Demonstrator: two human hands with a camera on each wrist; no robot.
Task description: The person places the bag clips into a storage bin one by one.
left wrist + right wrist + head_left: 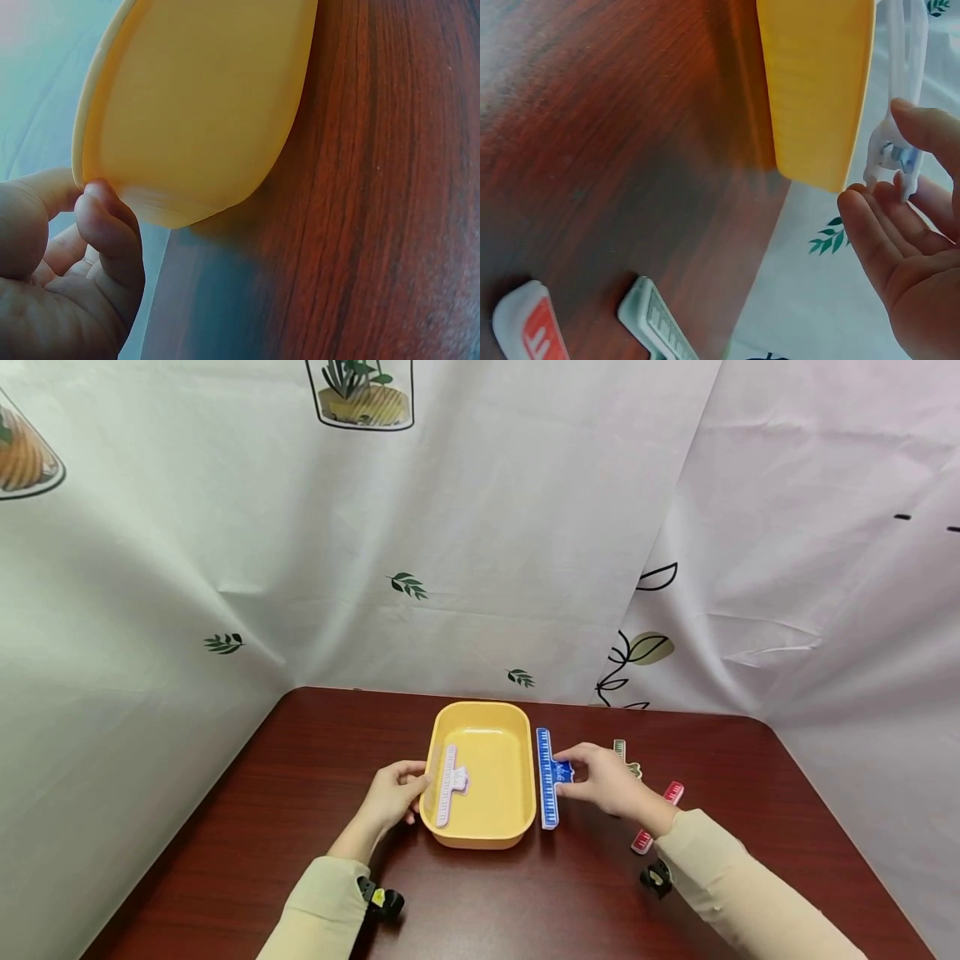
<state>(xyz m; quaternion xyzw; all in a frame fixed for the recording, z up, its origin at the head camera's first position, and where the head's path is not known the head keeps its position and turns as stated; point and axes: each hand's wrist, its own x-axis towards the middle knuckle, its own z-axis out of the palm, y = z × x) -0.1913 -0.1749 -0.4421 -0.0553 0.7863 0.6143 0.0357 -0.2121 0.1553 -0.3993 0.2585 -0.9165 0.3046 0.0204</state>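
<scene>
Dark-red wood-grain bench [480, 914] | your left hand [392, 797] pinches the rim of a yellow rounded-rectangular plastic tray [497, 777] | your right hand [606, 783] pinches a long blue-and-white plastic clip [547, 781], raised just beside it | seemingly a carrying step; next likely calls for clearing that rim

Surface [480, 906]: dark red-brown wood grain, rounded far corners, dull sheen toward the near middle. White fabric backdrop [480, 510] hangs behind it and along both sides, creased and softly folded. Slanted edge where the back piece meets the right-hand panel [825, 552]. Prints on the cloth: small green leaf sprigs [408, 585], black-outlined plant jar [366, 397] at top, second one cut off at far left, line-drawn stem [618, 664] with olive leaf. Light diffuse; cloth reads greenish left, pinkish right.
</scene>
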